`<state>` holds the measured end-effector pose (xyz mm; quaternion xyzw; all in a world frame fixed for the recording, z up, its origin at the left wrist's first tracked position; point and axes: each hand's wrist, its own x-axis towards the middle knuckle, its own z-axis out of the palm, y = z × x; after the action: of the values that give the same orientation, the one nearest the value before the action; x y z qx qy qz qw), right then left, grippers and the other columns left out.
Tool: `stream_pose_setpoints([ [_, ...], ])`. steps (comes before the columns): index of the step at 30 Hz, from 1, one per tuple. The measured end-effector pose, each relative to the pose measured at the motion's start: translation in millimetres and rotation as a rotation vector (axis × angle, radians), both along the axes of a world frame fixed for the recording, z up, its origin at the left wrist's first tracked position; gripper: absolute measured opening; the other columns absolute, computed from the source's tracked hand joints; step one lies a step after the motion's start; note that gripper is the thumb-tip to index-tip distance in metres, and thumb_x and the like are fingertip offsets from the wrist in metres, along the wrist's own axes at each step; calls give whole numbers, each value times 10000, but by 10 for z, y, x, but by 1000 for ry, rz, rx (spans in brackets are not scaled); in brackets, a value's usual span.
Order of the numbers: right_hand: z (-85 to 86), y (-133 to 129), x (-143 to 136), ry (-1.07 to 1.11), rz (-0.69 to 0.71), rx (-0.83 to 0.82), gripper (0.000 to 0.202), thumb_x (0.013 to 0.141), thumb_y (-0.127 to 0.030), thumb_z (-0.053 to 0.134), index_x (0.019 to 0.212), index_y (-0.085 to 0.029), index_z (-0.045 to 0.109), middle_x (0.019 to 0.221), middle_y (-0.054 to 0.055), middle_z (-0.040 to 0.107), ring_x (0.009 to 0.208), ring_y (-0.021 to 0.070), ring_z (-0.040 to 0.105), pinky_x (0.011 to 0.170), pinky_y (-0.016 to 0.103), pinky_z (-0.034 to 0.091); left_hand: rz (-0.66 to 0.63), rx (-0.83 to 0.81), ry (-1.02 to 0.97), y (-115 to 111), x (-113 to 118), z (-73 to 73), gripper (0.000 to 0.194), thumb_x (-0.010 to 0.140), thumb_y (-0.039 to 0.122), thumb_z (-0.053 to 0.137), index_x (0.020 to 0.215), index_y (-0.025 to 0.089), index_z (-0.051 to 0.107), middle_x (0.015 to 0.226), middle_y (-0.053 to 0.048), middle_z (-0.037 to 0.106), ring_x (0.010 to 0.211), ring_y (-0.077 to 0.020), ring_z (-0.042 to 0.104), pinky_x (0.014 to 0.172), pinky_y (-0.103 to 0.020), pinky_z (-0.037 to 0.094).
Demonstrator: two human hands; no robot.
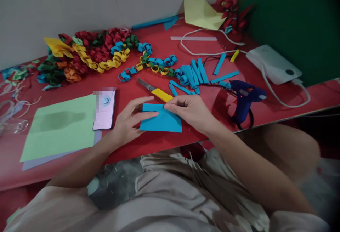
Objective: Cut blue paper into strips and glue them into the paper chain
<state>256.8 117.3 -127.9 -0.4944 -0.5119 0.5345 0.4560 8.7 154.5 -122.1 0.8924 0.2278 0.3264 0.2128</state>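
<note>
A blue sheet of paper point(164, 123) is held just above the red table's front edge. My left hand point(130, 120) grips its left side, with fingers over the front and the thumb hidden or partly hidden. At the top right edge, my right hand point(190, 111) pinches the same paper between thumb and fingertips. Right behind the paper lies a yellow-handled cutter point(160, 94), its blade end pointing back and left. Several blue strips point(192, 74) lie in a loose pile beyond it, touching a multicoloured paper chain point(156, 67).
On the red table point(132, 147), green paper point(61, 124) and a phone point(105, 109) lie left. A blue glue gun point(243, 101) stands right, before a white power box point(273, 63) with cables. Heaped paper chains point(92, 49) sit by the wall; yellow paper point(202, 14) lies at the back.
</note>
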Motion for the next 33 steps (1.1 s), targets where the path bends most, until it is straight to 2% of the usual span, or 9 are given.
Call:
stream_pose_setpoints([
  [3, -3, -9, -50, -33, 6, 39, 230, 840, -412, 765, 833, -184, 797, 829, 32, 778, 746, 156, 695, 644, 246, 533, 47, -91, -82, -43, 52, -3, 183, 891, 365, 761, 1062, 308, 792, 1433, -91, 611, 1204, -242, 654, 940, -374, 586],
  [6, -3, -3, -91, -91, -31, 107, 169, 856, -354, 750, 839, -193, 800, 841, 24, 783, 787, 165, 713, 685, 252, 551, 73, -247, -117, -85, 102, 24, 175, 895, 430, 746, 923, 266, 802, 1419, -98, 632, 1201, -263, 656, 905, -380, 585],
  [9, 0, 1, -95, -123, -73, 130, 154, 865, -340, 749, 846, -194, 797, 842, 23, 783, 804, 170, 721, 698, 249, 557, 84, -315, -139, -119, 142, 49, 118, 897, 356, 757, 843, 257, 791, 1396, -74, 659, 1210, -255, 660, 890, -359, 576],
  [13, 12, -38, -90, -55, -17, 82, 191, 890, -367, 739, 887, -180, 779, 828, 20, 774, 691, 144, 714, 635, 235, 557, 226, -372, -194, -183, 184, 26, 33, 908, 263, 748, 918, 259, 780, 1207, -47, 757, 1092, -205, 719, 894, -337, 583],
  [18, 64, -131, -100, 62, 104, 26, 506, 1009, -597, 500, 1024, -153, 743, 718, 30, 726, 610, 143, 705, 593, 242, 565, 485, -437, -206, -259, 241, 7, 209, 886, 347, 774, 1055, 232, 731, 1044, -38, 797, 874, -158, 748, 776, -290, 621],
  [21, 56, -154, -117, 35, 92, 56, 471, 954, -567, 626, 1180, -159, 695, 780, 31, 737, 657, 152, 722, 617, 244, 575, 578, -433, -178, -257, 260, 41, 267, 874, 370, 777, 1083, 220, 705, 1001, -37, 798, 778, -139, 736, 688, -258, 620],
  [23, 20, -151, -132, -19, 54, 79, 407, 910, -446, 728, 1207, -174, 672, 787, 14, 740, 648, 150, 724, 624, 246, 581, 597, -467, -195, -234, 258, 58, 355, 851, 359, 798, 1153, 213, 683, 954, -31, 789, 769, -138, 736, 642, -229, 608],
  [27, -54, -132, -147, -65, 35, 99, 246, 937, -289, 686, 1163, -192, 677, 785, -2, 743, 677, 144, 740, 682, 251, 597, 541, -717, -173, -159, 238, 32, 499, 845, 419, 795, 1264, 189, 653, 804, 1, 742, 696, -135, 728, 622, -218, 630],
  [33, -77, -109, -134, 47, 57, 29, 231, 916, -262, 695, 1123, -161, 716, 902, 38, 775, 677, 139, 745, 631, 242, 604, 447, -866, -230, -101, 184, -57, 362, 847, 458, 784, 1069, 174, 752, 946, -33, 776, 834, -172, 763, 749, -271, 687],
])
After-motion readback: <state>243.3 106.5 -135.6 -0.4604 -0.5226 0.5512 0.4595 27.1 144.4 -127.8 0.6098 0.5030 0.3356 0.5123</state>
